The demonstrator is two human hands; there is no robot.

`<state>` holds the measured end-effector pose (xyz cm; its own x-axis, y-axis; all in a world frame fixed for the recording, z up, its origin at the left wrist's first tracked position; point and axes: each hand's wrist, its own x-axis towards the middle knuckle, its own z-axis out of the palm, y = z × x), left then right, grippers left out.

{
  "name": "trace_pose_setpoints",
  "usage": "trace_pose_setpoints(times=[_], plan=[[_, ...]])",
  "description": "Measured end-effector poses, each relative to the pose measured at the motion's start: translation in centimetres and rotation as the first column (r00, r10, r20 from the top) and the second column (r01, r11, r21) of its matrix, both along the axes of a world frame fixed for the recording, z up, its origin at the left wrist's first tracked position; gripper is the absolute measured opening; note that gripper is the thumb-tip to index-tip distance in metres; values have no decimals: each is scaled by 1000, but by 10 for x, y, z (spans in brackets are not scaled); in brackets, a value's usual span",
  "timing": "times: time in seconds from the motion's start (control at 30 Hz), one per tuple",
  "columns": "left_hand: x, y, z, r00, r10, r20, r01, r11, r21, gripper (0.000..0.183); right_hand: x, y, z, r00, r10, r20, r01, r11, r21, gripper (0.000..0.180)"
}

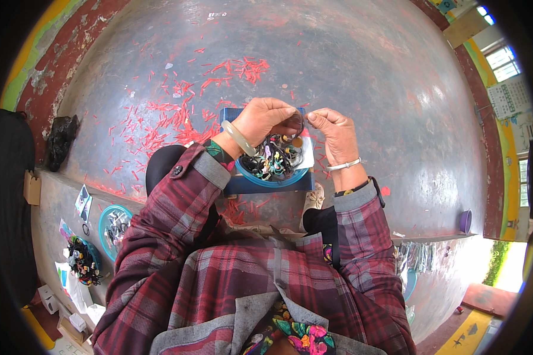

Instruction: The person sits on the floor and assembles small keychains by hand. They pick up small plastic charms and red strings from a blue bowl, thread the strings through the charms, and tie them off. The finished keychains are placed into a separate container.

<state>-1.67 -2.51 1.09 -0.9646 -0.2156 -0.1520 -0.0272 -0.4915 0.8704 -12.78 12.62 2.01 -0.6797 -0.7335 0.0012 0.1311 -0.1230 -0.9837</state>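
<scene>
My left hand (268,117), with a pale bangle at the wrist, pinches a dark elastic hair tie (300,126) between thumb and fingers. My right hand (335,128), wearing a silver bracelet, has thumb and forefinger closed together at the upper right end of the same dark loop. Both hands are raised above a blue plastic basin (272,182), which holds a tangle of black hair ties with small coloured charms. The basin rests on a blue stool (300,185). A white card or paper (308,153) lies at the basin's right side, partly hidden.
Red scraps (177,124) lie strewn over the concrete floor. At left, a turquoise basin (103,230) of packets and a pile of hair ties (83,262) sit on a ledge near white boxes. A black plastic bag (62,142) lies by the wall; a purple bowl (465,222) is at right.
</scene>
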Motion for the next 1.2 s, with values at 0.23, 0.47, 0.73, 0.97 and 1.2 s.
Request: trace_pose_setpoints(times=[0.23,0.47,0.73,0.97,1.2], plan=[[0,-2,-1,1000,-16,-25,18,998,53,24,-1,1,5,1000,12,12,-12,1000,14,12],[2,-9,7,990,137,-38,-132,985,112,24,-26,13,0,985,-167,-38,166,986,-16,15],[-2,12,-2,998,35,44,-27,987,-160,21,-7,0,1,999,3,-45,1,998,70,26],[-5,18,-14,999,2,43,7,975,-221,21,-5,-3,-9,948,110,-299,-17,955,295,16],[-1,13,-4,999,30,17,-32,997,66,22,-11,3,-2,976,112,-188,-73,977,201,14]])
